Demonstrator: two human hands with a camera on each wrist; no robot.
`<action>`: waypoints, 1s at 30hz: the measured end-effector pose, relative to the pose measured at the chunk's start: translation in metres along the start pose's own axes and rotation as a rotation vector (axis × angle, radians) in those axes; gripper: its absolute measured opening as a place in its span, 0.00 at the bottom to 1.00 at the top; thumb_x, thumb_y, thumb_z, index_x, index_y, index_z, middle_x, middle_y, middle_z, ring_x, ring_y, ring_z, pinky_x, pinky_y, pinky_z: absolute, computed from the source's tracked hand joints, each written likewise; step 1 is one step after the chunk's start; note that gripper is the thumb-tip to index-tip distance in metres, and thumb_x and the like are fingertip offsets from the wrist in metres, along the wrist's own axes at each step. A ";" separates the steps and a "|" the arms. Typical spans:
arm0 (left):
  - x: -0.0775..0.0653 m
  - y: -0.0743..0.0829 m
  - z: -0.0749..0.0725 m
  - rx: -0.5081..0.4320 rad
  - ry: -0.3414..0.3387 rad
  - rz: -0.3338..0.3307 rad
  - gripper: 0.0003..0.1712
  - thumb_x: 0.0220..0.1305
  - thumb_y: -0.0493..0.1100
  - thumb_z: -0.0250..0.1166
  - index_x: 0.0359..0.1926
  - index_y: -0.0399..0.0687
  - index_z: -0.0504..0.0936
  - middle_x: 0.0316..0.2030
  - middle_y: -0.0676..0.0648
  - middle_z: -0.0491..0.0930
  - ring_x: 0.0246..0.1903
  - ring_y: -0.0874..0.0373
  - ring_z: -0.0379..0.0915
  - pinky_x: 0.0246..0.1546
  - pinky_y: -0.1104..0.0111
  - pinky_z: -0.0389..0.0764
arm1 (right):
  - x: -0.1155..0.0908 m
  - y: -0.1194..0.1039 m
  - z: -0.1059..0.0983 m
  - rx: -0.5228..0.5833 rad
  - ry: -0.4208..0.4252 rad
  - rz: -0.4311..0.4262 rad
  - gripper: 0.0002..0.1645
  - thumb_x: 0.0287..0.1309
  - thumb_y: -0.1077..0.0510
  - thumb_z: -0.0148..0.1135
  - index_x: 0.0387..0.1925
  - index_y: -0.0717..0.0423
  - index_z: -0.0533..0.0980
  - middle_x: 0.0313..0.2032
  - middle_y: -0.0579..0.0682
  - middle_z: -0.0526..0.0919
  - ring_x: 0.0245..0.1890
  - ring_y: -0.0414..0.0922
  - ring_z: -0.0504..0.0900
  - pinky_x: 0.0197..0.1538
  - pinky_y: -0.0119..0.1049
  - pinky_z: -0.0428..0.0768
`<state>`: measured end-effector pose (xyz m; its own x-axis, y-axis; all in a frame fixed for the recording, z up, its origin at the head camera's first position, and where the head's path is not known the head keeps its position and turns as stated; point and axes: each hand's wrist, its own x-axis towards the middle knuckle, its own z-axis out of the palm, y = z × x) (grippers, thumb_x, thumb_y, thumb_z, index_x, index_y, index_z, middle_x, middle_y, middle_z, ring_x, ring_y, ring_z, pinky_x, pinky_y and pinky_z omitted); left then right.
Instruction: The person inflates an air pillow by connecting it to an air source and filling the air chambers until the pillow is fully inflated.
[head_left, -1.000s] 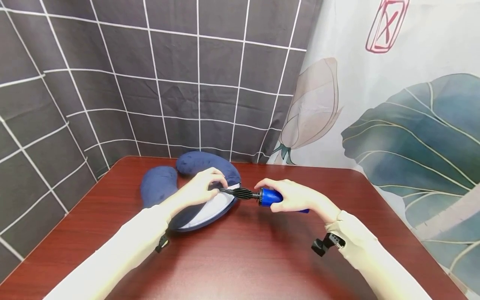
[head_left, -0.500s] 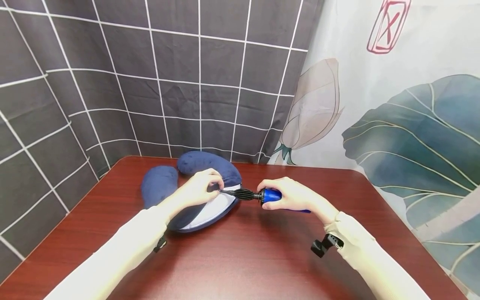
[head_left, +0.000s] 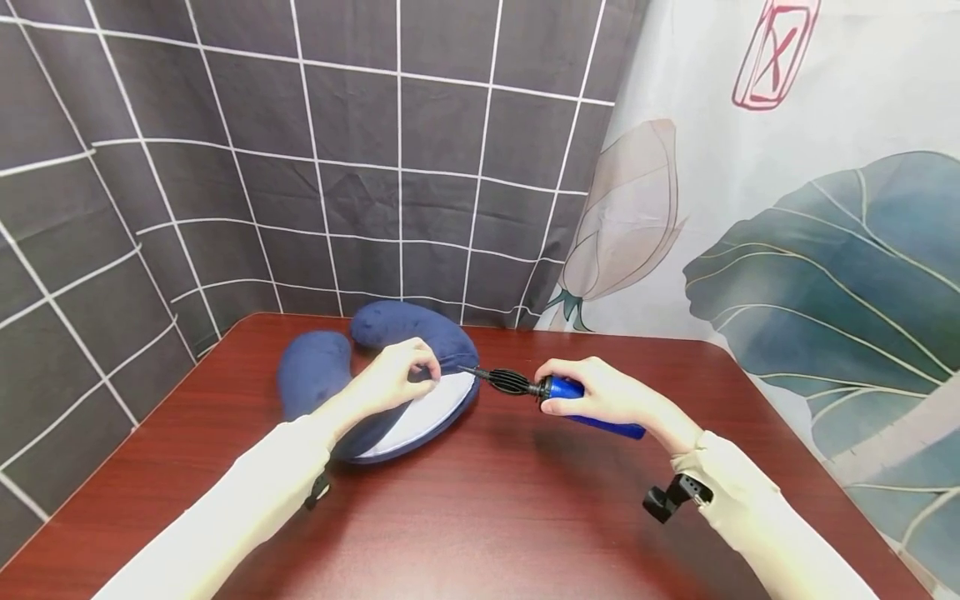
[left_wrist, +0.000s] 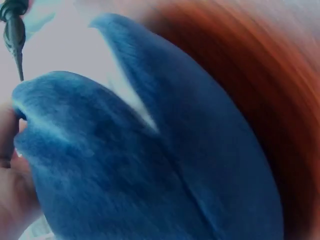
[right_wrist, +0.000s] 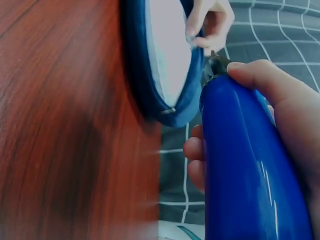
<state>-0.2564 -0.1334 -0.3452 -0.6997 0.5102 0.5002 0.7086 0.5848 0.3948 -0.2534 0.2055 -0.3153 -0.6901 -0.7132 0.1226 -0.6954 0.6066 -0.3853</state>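
Observation:
A navy neck pillow lies on the table, its cover unzipped so the white inner shows. My left hand pinches the opening's cover edge; in the left wrist view its fingers meet the blue fabric. My right hand grips a blue-handled tool with a black ribbed neck and thin pointed tip, which points left over the pillow, a short way from my left fingertips. The right wrist view has the blue handle in the curl of my right hand.
The reddish-brown wooden table extends in front of and to the right of the pillow. Behind it hangs a dark grid curtain, with a floral white curtain at the right. Black wrist cameras sit under both sleeves.
My right hand has drawn the tool to the right, its handle end dipping, so its tip has come away from my left fingers. My left hand has shifted slightly left.

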 end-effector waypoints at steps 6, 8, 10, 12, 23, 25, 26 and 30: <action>0.001 0.000 0.000 -0.058 -0.033 -0.043 0.04 0.51 0.32 0.69 0.29 0.44 0.83 0.33 0.47 0.79 0.37 0.55 0.76 0.43 0.64 0.83 | -0.006 0.005 0.003 -0.004 0.037 -0.003 0.22 0.60 0.42 0.66 0.54 0.38 0.73 0.41 0.42 0.83 0.39 0.40 0.79 0.42 0.35 0.79; 0.000 0.000 0.000 -0.068 -0.026 -0.060 0.04 0.51 0.31 0.69 0.29 0.44 0.84 0.33 0.46 0.79 0.37 0.55 0.76 0.43 0.64 0.82 | -0.007 0.006 0.004 0.000 0.053 0.004 0.22 0.58 0.43 0.67 0.53 0.37 0.74 0.41 0.41 0.83 0.39 0.40 0.79 0.42 0.35 0.79; -0.001 0.000 0.000 -0.076 -0.018 -0.075 0.05 0.52 0.31 0.69 0.29 0.44 0.84 0.33 0.46 0.79 0.37 0.55 0.75 0.43 0.63 0.81 | -0.008 0.007 0.005 0.001 0.068 0.011 0.22 0.57 0.43 0.68 0.53 0.36 0.74 0.41 0.41 0.83 0.40 0.40 0.79 0.42 0.35 0.80; -0.002 0.000 0.000 -0.065 -0.011 -0.076 0.05 0.52 0.32 0.69 0.29 0.45 0.84 0.33 0.46 0.79 0.37 0.54 0.75 0.44 0.62 0.80 | -0.009 0.008 0.005 -0.004 0.078 0.024 0.22 0.57 0.42 0.68 0.53 0.34 0.74 0.41 0.40 0.83 0.40 0.40 0.79 0.42 0.35 0.80; -0.004 0.004 -0.002 0.051 0.011 -0.125 0.06 0.52 0.36 0.70 0.31 0.52 0.84 0.32 0.50 0.79 0.34 0.57 0.74 0.38 0.65 0.76 | -0.015 0.023 0.004 -0.109 0.172 0.092 0.24 0.54 0.35 0.68 0.52 0.28 0.75 0.39 0.39 0.84 0.37 0.39 0.79 0.37 0.36 0.77; -0.003 0.005 -0.002 0.046 0.003 -0.137 0.06 0.53 0.37 0.70 0.31 0.52 0.84 0.30 0.52 0.78 0.32 0.60 0.73 0.35 0.67 0.75 | -0.016 0.027 0.004 -0.131 0.186 0.116 0.25 0.53 0.35 0.69 0.52 0.28 0.75 0.40 0.39 0.84 0.37 0.40 0.80 0.38 0.37 0.77; -0.003 0.006 -0.002 0.041 -0.001 -0.146 0.06 0.52 0.37 0.71 0.31 0.52 0.84 0.29 0.52 0.78 0.32 0.61 0.72 0.34 0.68 0.74 | -0.016 0.029 0.004 -0.143 0.194 0.126 0.25 0.52 0.36 0.70 0.52 0.28 0.75 0.40 0.39 0.84 0.37 0.40 0.80 0.38 0.37 0.77; 0.000 0.010 -0.003 0.004 -0.011 -0.149 0.05 0.52 0.36 0.71 0.31 0.50 0.84 0.27 0.51 0.77 0.30 0.62 0.69 0.33 0.69 0.71 | -0.018 0.040 0.003 -0.197 0.226 0.154 0.25 0.51 0.38 0.72 0.51 0.29 0.76 0.39 0.40 0.85 0.37 0.42 0.80 0.38 0.39 0.77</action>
<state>-0.2487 -0.1293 -0.3392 -0.7979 0.4242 0.4282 0.5966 0.6572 0.4606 -0.2686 0.2412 -0.3360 -0.8016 -0.5255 0.2852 -0.5899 0.7730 -0.2337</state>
